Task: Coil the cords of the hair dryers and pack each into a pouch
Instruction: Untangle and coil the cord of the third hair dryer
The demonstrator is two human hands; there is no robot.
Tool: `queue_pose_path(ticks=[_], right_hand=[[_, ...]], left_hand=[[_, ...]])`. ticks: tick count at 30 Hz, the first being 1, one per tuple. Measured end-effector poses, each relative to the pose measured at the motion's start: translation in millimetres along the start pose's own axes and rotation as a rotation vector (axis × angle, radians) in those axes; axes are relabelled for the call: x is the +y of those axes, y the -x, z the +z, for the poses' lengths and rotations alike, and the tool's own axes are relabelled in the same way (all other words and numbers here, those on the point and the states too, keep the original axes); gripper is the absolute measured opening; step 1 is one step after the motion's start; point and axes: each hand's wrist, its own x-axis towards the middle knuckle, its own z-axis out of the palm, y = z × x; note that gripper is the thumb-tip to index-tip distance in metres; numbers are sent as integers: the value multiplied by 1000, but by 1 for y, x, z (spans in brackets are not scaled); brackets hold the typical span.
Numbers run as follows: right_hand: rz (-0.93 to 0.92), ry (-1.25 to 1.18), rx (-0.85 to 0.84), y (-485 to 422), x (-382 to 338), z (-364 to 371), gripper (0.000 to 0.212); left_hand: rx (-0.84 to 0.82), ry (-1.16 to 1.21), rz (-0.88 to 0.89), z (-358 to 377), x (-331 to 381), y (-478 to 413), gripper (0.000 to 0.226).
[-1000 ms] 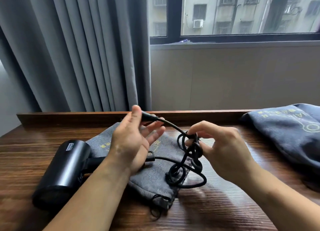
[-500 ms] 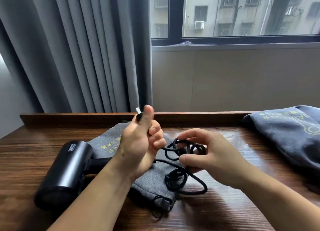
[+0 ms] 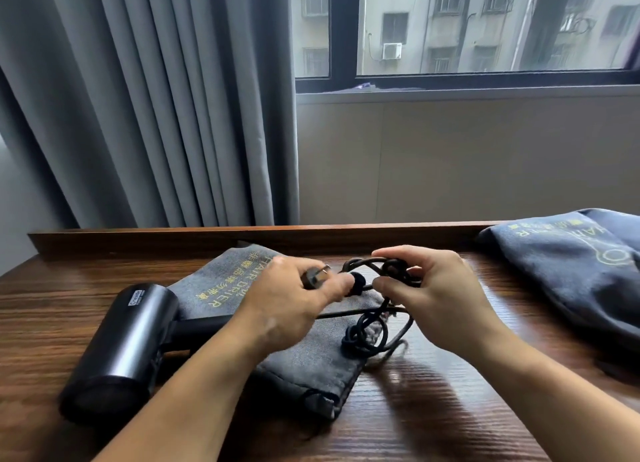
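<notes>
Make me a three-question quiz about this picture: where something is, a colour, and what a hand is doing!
1. Where is the hair dryer? A. On the windowsill. B. On the floor. C. On the table.
2. What colour is the cord? A. Black. B. White. C. Red.
3. What is the left hand doing? A. Lying flat. B. Holding the plug. C. Waving.

Answers: 1 C, it lies on the wood, handle over the grey pouch. 2 A, its loops are black. 3 B, it pinches the plug.
</notes>
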Motion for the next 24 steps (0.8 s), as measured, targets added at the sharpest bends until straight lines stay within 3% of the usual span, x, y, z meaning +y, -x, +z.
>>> queue_pose_path(ticks=[6, 15, 20, 24], right_hand=[[42, -97, -36, -5, 1, 2, 25], [17, -43, -23, -8, -2, 1, 15], [-19, 28, -1, -6, -3, 1, 12], [-48, 38, -10, -6, 2, -2, 13]], left_hand=[[45, 566, -27, -6, 4, 2, 38], [-35, 928, 60, 1, 14, 8, 30], [-254, 874, 159, 12, 16, 11, 21], [-387, 481, 116, 15, 21, 11, 21]])
